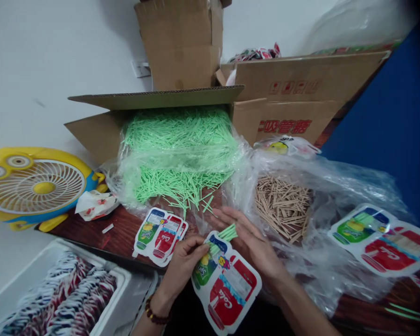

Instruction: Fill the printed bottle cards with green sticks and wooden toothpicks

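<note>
My left hand (184, 266) pinches the top left edge of a printed packet (227, 289) with a green Sprite side and a red Cola side. A small bundle of green sticks (228, 232) pokes out of the packet's top opening on the Sprite side. My right hand (254, 242) lies alongside with fingers stretched out, its palm side close against the sticks' outer ends; whether it touches them I cannot tell. Beyond the hands, a heap of loose green sticks (182, 182) spills from a clear plastic bag. Right of my right hand lies a pile of brown sticks (283, 203).
More flat packets (161, 235) lie left of my hands. Another packet (385, 240), with sticks inside, rests on plastic at right. A white foam box (122, 298) holds rows of packets. A yellow fan (42, 186) and cardboard boxes (290, 93) stand around the table.
</note>
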`<action>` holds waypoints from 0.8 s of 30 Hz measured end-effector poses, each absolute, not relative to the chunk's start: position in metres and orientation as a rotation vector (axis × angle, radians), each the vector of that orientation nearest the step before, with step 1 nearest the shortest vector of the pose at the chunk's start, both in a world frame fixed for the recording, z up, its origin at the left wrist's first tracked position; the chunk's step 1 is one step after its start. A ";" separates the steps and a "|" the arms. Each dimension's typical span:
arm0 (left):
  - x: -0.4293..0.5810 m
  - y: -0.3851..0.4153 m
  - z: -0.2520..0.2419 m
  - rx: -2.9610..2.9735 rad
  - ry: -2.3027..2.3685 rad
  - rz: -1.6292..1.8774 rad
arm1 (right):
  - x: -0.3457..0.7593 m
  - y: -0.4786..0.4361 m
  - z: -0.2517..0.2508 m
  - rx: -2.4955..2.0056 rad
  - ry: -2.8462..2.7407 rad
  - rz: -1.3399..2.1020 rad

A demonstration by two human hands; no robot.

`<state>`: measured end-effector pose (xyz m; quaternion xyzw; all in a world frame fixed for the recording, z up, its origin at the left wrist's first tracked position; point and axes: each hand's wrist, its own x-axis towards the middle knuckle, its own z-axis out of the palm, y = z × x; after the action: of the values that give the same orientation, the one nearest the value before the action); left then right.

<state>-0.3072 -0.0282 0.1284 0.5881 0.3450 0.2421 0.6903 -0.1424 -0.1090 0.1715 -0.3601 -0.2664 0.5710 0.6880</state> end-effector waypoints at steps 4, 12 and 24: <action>-0.304 -0.027 0.129 1.284 0.731 0.560 | -0.127 -0.108 0.179 -1.178 -0.994 1.339; -0.298 -0.027 0.130 1.233 0.707 0.628 | -0.115 -0.112 0.199 -1.464 -1.556 1.182; -0.290 -0.029 0.127 1.149 0.707 0.743 | -0.112 -0.112 0.188 -1.566 -1.577 0.977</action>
<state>-0.2901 -0.0285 0.1273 0.5196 0.3195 0.3357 0.7178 -0.1118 -0.1117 0.1877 -0.6044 -0.6087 0.3772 0.3492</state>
